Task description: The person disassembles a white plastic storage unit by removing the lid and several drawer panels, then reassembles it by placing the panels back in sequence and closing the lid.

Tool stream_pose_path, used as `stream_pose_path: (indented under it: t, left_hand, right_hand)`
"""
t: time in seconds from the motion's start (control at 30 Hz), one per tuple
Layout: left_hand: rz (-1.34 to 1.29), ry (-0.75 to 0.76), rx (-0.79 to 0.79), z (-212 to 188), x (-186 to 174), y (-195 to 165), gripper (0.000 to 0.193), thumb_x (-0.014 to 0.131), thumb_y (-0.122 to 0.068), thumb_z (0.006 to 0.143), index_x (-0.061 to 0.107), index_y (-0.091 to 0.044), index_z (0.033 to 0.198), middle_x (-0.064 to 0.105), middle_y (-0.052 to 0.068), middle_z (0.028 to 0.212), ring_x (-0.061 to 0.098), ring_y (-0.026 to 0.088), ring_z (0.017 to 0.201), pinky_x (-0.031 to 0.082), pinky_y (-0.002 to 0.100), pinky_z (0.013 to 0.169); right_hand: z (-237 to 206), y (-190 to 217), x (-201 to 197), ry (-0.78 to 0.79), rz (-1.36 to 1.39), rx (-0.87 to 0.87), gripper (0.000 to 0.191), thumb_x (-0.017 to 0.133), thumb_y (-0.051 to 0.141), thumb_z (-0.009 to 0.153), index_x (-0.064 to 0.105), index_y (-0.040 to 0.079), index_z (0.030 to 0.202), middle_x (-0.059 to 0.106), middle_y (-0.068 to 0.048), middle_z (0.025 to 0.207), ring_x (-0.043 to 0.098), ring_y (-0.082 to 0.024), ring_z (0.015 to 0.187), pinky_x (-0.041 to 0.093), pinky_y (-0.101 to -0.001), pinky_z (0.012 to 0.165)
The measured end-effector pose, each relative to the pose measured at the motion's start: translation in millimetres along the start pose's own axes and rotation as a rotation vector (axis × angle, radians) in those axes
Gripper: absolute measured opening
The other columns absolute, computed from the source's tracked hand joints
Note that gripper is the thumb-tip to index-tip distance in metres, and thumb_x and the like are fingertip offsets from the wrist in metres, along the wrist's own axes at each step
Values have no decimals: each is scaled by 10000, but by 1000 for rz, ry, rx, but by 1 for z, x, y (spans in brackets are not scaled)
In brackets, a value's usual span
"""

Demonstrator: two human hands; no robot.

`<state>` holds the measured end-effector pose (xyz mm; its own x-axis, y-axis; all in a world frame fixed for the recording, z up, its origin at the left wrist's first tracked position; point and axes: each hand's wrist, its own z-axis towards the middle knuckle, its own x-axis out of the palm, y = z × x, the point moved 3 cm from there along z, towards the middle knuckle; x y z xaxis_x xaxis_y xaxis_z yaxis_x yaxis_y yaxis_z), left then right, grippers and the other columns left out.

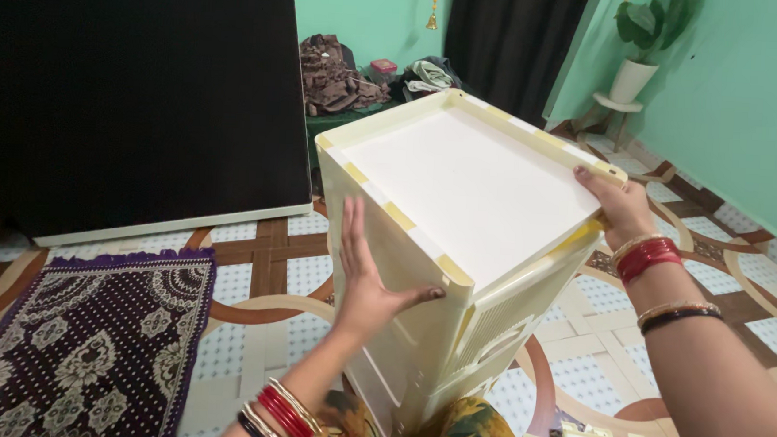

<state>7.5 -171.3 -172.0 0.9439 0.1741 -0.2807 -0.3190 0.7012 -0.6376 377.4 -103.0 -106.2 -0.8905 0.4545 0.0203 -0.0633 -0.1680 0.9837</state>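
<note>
Left hand (369, 284) lies flat, fingers spread, against the near side wall of a cream plastic drawer cabinet (461, 182), with the thumb hooked toward its front corner; it presses there rather than closing on anything. Right hand (618, 204) curls over the far top edge of the cabinet, fingers clamped on the raised rim near the corner. Both wrists carry red and gold bangles.

From the head view, the cabinet stands on the patterned tiled floor (252, 278) right in front of the person, tilted so its flat top faces the camera, with slotted drawer fronts showing below. A dark purple rug (90, 336) lies to the left, a heap of clothes (338, 78) behind, and a potted plant (641, 46) on a small stand in the corner.

Judging by the grip, the cabinet is being steadied or shifted; any further move would call for firm hold on both sides to keep it from tipping.
</note>
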Motion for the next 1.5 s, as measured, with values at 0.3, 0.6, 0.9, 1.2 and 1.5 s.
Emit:
stream_pose_path:
  t: [0.3,0.6,0.9,1.2,1.5]
  left_hand:
    - [-57,721,219,73,-22,-34,425,912,-298,654,697,-110,969,696,25,986,668,214,1017,537,364,928]
    - [-87,605,291,61,-24,-40,372,916,-234,628,694,-85,887,702,25,913,664,218,938,508,349,879]
    - [-14,490,185,41,-4,-61,366,925,-253,581,723,-110,851,728,10,882,669,204,903,466,358,862]
    - [36,264,115,19,50,-83,357,894,-200,609,697,-103,891,691,43,890,648,240,930,430,396,884]
    - [108,252,67,34,92,-97,379,861,-186,720,674,-99,1037,674,63,1051,606,262,1062,411,416,970]
  right_hand:
    - [0,-19,-10,2,5,33,393,777,229,906,651,-18,1184,713,-97,1079,693,-169,899,566,-330,802]
    - [-18,-20,11,71,410,-27,288,673,191,944,606,-24,1123,719,-95,1060,705,-202,978,587,-350,905]
    - [-82,-39,35,-25,323,112,347,687,176,924,652,-29,1202,689,-64,1129,607,-144,986,504,-292,905]
    - [-102,-31,42,198,-1,194,447,707,120,872,606,1,1291,715,-112,1136,665,-192,997,522,-343,849]
    - [-42,-42,33,247,37,213,414,654,139,935,589,8,1323,694,-128,1085,685,-193,878,588,-341,700]
